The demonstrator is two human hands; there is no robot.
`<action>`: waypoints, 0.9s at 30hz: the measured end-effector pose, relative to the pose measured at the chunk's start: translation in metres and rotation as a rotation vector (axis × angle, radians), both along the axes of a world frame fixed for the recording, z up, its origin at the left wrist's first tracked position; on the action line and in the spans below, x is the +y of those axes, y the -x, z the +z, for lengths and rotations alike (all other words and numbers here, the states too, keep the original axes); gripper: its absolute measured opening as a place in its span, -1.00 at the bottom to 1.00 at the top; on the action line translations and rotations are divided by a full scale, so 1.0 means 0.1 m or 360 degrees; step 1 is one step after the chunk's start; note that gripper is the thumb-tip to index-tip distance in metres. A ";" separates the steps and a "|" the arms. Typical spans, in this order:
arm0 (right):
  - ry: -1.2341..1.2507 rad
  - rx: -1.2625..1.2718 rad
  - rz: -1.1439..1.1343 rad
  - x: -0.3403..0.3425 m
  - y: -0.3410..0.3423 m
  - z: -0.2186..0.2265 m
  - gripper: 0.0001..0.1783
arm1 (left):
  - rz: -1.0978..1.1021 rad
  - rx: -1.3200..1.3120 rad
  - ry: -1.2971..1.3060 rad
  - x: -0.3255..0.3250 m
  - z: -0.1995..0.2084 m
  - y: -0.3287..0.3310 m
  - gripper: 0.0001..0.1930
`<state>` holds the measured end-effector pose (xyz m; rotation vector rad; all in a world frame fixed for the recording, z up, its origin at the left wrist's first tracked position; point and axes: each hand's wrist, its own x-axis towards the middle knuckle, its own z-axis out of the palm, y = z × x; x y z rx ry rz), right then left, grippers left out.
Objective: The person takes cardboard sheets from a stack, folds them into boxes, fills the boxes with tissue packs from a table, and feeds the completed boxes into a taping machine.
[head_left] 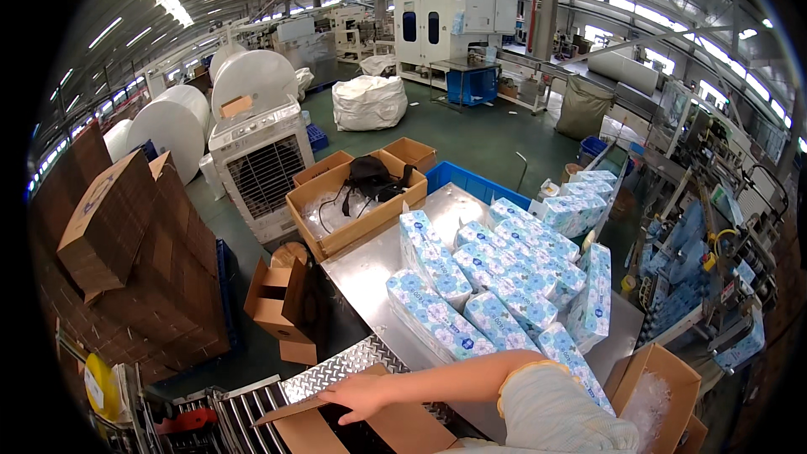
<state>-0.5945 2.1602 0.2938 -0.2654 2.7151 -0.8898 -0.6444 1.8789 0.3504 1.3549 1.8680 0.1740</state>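
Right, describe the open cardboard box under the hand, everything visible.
The brown cardboard box opens upward, its inside dark, its lower part cut off by the picture's edge. The right hand touches its left flap; the right flap spreads outward. Rollers show to its left, patterned metal plate just beyond it. What supports it is hidden.

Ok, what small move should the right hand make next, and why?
I'd probably have the right hand ease the left flap of the open carton outward: the fingers rest at that flap, the carton's dark inside shows just below, and patterned packs sit close by on the metal table.
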 end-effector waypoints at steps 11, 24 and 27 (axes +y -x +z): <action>-0.0713 0.0490 0.0227 0.30 -0.50 -0.99 0.28 | -0.0440 0.0513 -0.0920 0.19 0.26 0.32 -0.27; 0.0131 -0.0043 -0.2020 -0.05 -0.17 -2.23 0.00 | 0.0692 0.0835 -0.1072 -0.97 -1.93 2.67 -0.50; 0.1788 -0.0678 -0.1889 -0.79 -0.04 -2.55 -0.08 | 0.2450 -0.1500 -0.0500 -2.04 -1.82 2.91 -0.19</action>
